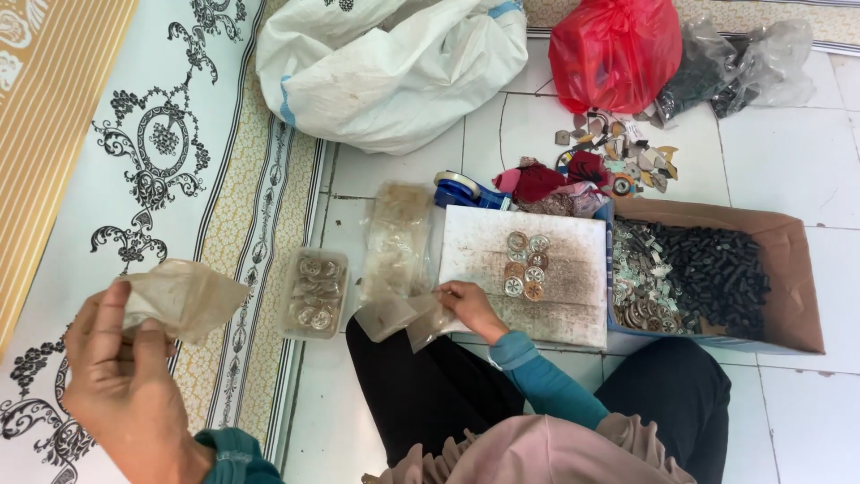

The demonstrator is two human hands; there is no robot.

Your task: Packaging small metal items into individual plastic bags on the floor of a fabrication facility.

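We take the white board (573, 309) as our landmark. Our left hand (116, 376), far to the board's left over the patterned mat (161, 134), has its fingers closed on a crumpled clear bag (184, 300). Our right hand (470, 305) rests at the board's near left edge, fingers pinching more small clear bags (403, 318). A cluster of round metal buttons (526, 265) lies on the board (roughly two columns). Just right of it stands a cardboard box (788, 269) of small parts; to its left, a packed bag of buttons (313, 294) lies on the floor.
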